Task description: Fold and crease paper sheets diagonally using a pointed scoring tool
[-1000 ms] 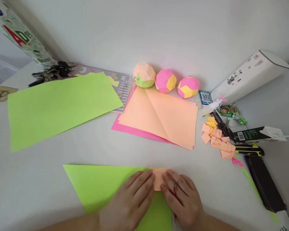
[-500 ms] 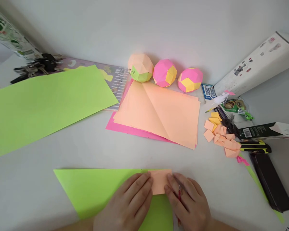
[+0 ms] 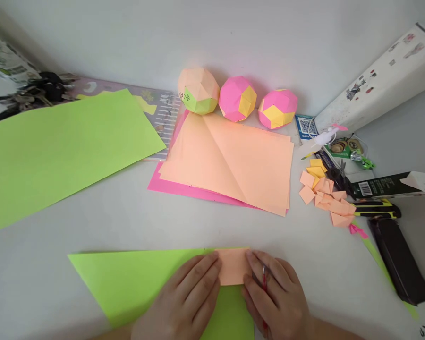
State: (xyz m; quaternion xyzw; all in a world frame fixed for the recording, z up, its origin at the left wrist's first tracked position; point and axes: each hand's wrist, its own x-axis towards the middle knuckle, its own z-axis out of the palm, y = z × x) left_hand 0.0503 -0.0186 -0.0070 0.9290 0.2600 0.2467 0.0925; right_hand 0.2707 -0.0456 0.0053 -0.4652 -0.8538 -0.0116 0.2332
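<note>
A small orange paper square (image 3: pixel 233 267) lies on the top edge of a folded green sheet (image 3: pixel 127 279) near the front of the white table. My left hand (image 3: pixel 187 300) lies flat with its fingers stretched out, fingertips pressing the square's left edge. My right hand (image 3: pixel 278 300) presses the square's right edge with its fingertips. A thin red pen (image 3: pixel 264 282) is tucked between its fingers. Both hands rest on the green sheet.
A large green sheet (image 3: pixel 56 141) lies at the left, and orange sheets (image 3: pixel 233 160) over a pink one in the middle. Three paper balls (image 3: pixel 237 98) stand by the wall. At the right are orange paper scraps (image 3: pixel 326 198), a utility knife (image 3: pixel 375 210), boxes and a black case (image 3: pixel 398 259). Keys (image 3: pixel 31 92) lie at the back left.
My fingertips have drawn slightly apart, so more of the orange square shows. The view has shifted a little; the things on the table have not moved.
</note>
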